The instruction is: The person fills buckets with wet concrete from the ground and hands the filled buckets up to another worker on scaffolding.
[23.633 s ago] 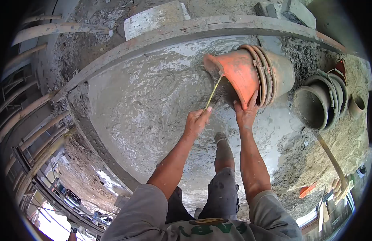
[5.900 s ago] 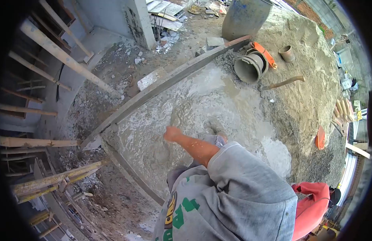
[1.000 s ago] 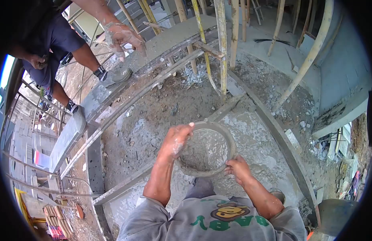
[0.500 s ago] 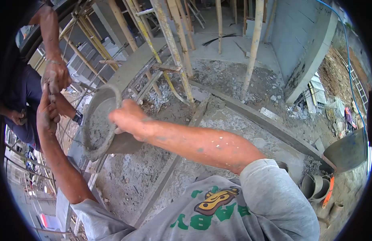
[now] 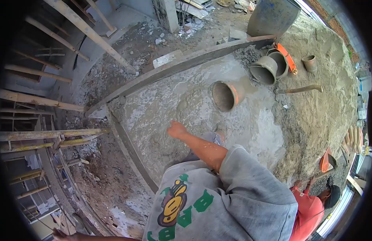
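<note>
Rightward of the curled, seemingly empty fingers of the right hand (image 5: 178, 129), a bucket (image 5: 229, 96) lay tipped on wet mix (image 5: 153, 110); the left hand's (image 5: 63, 235) grip was unclear, work seemed between holds, and grasping the bucket called for spread fingers.

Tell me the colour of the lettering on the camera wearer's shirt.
The lettering is green, seen best in the head view.

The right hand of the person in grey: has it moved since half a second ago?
Yes. Judged against the short board, the right hand has crossed from the bare dirt side to the wet cement side.
</note>
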`<action>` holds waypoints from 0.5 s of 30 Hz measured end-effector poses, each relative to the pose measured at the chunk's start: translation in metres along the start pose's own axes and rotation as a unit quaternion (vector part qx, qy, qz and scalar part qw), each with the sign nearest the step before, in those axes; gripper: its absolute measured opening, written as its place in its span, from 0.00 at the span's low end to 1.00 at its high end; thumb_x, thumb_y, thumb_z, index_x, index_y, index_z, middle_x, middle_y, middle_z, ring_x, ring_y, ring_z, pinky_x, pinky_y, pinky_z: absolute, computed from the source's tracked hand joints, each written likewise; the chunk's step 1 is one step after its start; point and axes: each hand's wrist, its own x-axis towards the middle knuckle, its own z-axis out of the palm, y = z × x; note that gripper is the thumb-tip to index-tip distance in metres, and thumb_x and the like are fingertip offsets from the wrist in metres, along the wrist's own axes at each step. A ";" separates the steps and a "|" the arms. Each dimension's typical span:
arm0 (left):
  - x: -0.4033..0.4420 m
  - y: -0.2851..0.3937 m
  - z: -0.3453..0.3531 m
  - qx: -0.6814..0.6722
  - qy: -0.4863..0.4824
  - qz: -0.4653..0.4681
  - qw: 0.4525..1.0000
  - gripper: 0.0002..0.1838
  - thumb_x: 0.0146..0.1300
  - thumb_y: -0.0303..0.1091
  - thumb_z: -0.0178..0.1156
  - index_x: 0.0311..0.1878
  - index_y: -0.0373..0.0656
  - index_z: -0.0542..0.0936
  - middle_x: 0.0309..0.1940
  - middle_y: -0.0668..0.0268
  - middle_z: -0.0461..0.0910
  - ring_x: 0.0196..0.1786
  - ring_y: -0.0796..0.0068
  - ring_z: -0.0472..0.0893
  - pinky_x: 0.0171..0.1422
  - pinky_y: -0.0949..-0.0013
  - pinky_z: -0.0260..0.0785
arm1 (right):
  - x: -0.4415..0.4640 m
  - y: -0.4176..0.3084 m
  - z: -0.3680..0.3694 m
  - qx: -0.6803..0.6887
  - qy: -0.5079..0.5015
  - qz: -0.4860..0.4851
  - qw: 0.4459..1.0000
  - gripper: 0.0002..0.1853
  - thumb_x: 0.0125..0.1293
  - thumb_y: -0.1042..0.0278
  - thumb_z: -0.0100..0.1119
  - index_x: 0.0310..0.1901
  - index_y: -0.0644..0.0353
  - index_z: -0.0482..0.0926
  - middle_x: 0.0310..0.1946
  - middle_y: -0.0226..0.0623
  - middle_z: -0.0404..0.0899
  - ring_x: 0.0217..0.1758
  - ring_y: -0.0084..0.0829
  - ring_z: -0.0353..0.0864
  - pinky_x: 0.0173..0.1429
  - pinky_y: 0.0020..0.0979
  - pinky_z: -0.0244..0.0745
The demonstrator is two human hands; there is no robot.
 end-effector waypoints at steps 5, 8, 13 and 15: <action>-0.371 0.012 0.191 -0.036 -0.651 -0.144 0.744 0.21 0.63 0.33 0.57 0.57 0.38 0.70 0.48 0.56 0.76 0.52 0.65 0.75 0.58 0.66 0.66 | 0.016 0.250 -0.163 -0.007 0.155 0.277 0.948 0.37 0.52 0.53 0.59 0.58 0.73 0.64 0.52 0.61 0.72 0.57 0.52 0.72 0.61 0.43 0.66; -0.552 0.076 0.241 -0.030 -0.743 -0.096 0.662 0.24 0.60 0.34 0.60 0.58 0.36 0.71 0.45 0.55 0.78 0.49 0.66 0.77 0.54 0.65 0.68 | 0.046 0.338 -0.182 0.001 0.231 0.309 0.923 0.47 0.50 0.51 0.64 0.64 0.74 0.54 0.57 0.63 0.67 0.62 0.53 0.67 0.65 0.40 0.63; -0.820 0.171 0.369 -0.075 -0.807 0.052 0.584 0.29 0.55 0.33 0.62 0.61 0.40 0.67 0.54 0.48 0.73 0.59 0.53 0.72 0.62 0.61 0.63 | 0.137 0.422 -0.165 -0.009 0.306 0.215 0.927 0.50 0.50 0.56 0.65 0.69 0.64 0.45 0.58 0.64 0.65 0.63 0.57 0.63 0.65 0.40 0.62; -0.906 0.184 0.424 -0.014 -0.823 0.032 0.567 0.36 0.51 0.37 0.66 0.64 0.45 0.64 0.54 0.48 0.73 0.58 0.52 0.72 0.61 0.61 0.64 | 0.170 0.428 -0.179 0.090 0.318 0.252 0.910 0.46 0.53 0.63 0.61 0.69 0.65 0.46 0.57 0.61 0.67 0.62 0.55 0.65 0.64 0.39 0.61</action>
